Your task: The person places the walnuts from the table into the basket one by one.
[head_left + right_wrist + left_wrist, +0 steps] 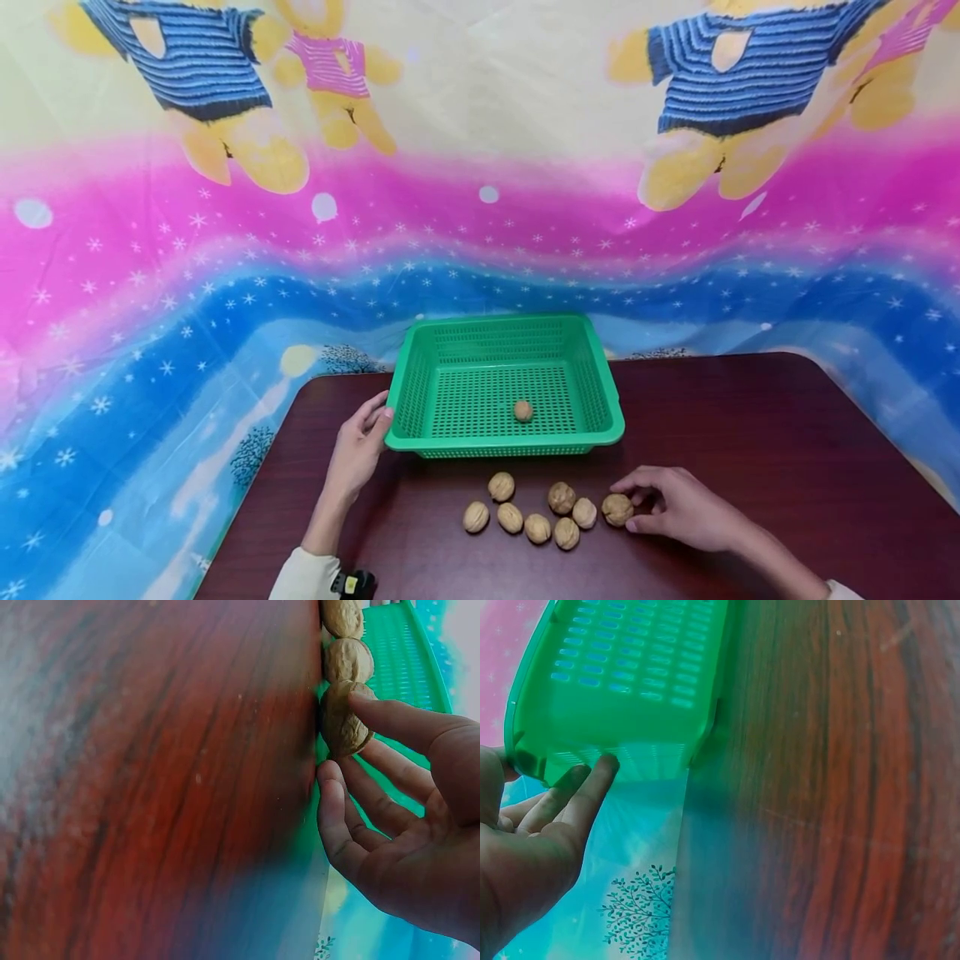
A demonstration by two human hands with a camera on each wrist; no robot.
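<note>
A green plastic basket (pixel 506 440) stands at the back of the table, with one walnut (pixel 523 411) lying on its mesh floor. At the basket's left side, my left hand (pixel 358 450) holds the rim, thumb on top and fingers against the outer wall in the left wrist view. My right hand (pixel 686 508) pinches the rightmost walnut (pixel 618 510) between thumb and fingers, down at the table top. In the right wrist view the thumb lies on that walnut (pixel 345 724). Several loose walnuts (pixel 537 528) lie in front of the basket, left of my right hand.
The dark reddish-brown table (pixel 750 433) has rounded back corners. Behind it hangs a patterned cloth (pixel 480 225) with bears and snowflakes, close to the basket's back wall. A black band (pixel 354 583) sits on my left wrist.
</note>
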